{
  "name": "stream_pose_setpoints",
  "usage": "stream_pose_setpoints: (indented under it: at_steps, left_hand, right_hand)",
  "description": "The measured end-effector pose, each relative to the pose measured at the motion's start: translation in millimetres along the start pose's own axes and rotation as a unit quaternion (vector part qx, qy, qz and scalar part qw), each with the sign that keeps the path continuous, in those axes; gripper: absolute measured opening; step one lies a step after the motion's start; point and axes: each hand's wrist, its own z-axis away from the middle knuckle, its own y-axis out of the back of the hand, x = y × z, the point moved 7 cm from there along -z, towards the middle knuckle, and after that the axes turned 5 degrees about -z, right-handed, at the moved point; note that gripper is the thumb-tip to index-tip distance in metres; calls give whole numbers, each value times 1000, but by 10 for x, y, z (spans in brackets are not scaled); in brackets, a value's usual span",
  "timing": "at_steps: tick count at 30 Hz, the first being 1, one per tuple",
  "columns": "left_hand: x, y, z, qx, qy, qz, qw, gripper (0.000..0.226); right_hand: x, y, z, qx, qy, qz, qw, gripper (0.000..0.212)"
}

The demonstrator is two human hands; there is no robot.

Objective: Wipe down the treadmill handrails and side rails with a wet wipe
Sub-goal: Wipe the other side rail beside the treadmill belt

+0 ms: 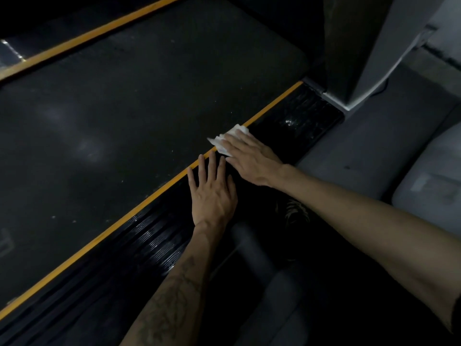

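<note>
- The right hand [249, 158] presses a white wet wipe [228, 139] flat-fingered on the black ribbed side rail [154, 236], against its orange edge strip [104, 236].
- The left hand [212, 193] rests beside it, fingers spread.
- Dark treadmill belt [124, 108] alongside; grey upright [361, 58] at the rail's far end; grey floor [374, 136].

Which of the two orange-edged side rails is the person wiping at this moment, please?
The near side rail, right of the belt. The right hand presses the white wet wipe on it, and the left hand rests flat beside it. The far side rail is untouched.
</note>
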Motion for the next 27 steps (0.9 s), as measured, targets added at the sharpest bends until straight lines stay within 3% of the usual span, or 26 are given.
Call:
stream_pose_setpoints:
  at_steps: [2, 7, 14, 19, 21, 24, 27]
  left_hand:
    - [-3, -2, -6, -2, -1, -3, 1000, 64]
    - [17, 24, 3, 11, -5, -5, 1000, 64]
    - [29, -4, 5, -1, -15, -26, 1000, 66]
    - [40, -2, -16, -6, -12, -24, 1000, 67]
    - [44, 3, -33, 1, -11, -24, 1000, 69]
    - [67, 44, -108, 32, -5, 28, 999, 67]
    - [113, 53, -192, 45, -6, 61, 997, 63]
  right_hand:
    - [124, -32, -39, -13, 16, 10, 1000, 54]
    - [460, -70, -161, -34, -74, 2, 997, 60]
    - [260, -170, -12, -4, -21, -63, 998, 60]
    - [727, -93, -98, -3, -123, -40, 992, 56]
    - [602, -94, -122, 19, -98, -39, 994, 58]
    - [256, -199, -49, 21, 10, -43, 999, 64]
    - [384, -169, -34, 14, -7, -42, 999, 61]
